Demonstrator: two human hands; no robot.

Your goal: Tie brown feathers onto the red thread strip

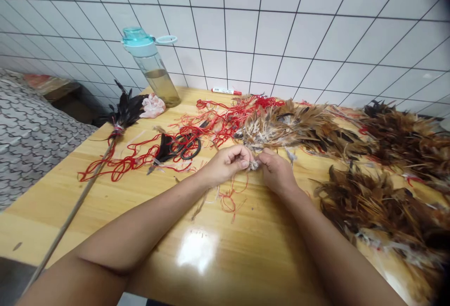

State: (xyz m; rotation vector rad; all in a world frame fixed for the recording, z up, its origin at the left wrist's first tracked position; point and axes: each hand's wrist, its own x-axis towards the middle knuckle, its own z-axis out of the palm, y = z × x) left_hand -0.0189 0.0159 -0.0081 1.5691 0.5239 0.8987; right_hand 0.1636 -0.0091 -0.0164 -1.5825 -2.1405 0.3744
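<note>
Hands at the wooden counter (246, 254). The left hand (236, 161) has its grip closed, thumb against fingers, on a small downy feather tuft (253, 165); the right hand (279, 171) pinches the opposite side. The tuft sits between both hands, near a brown feather bundle (298, 125). Black-handled scissors (191, 149) lie among red strings (232, 121).

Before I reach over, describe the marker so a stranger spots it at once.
On the wooden table, follow the edge by the tiled wall, rightward from the water bottle. The marker lies there behind the red string, set apart by its straight white barrel and red cap.
</note>
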